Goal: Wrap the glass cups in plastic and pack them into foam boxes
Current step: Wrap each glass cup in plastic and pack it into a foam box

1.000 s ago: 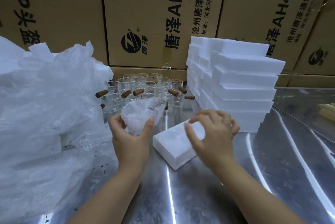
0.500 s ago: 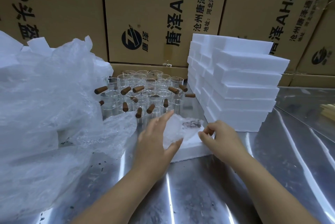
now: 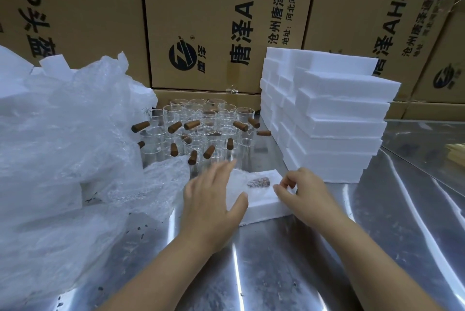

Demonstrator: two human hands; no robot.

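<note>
Head view: the wrapped cup [image 3: 254, 185] lies in the open foam box [image 3: 261, 206] at centre. Left hand [image 3: 211, 206] spread flat on it; right hand [image 3: 305, 193] pinches the box's rim. Bare glass cups [image 3: 201, 127] crowd at 12 o'clock, foam stack [image 3: 334, 119] at 2, plastic heap [image 3: 63, 149] at 9, on a steel worktop [image 3: 276, 265] below cartons [image 3: 216, 19].

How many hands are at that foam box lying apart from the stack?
2: the left hand lies flat on the foam box's left side, the right hand curls at its right edge.

The shiny, reflective steel tabletop [image 3: 289, 260] carries a heap of crinkled clear plastic wrap [image 3: 63, 159] at left; clustered clear glass cups with brown handles [image 3: 201, 129] behind; stacked white foam boxes [image 3: 327, 119] at right; one open white foam box [image 3: 261, 207] in front.
</note>
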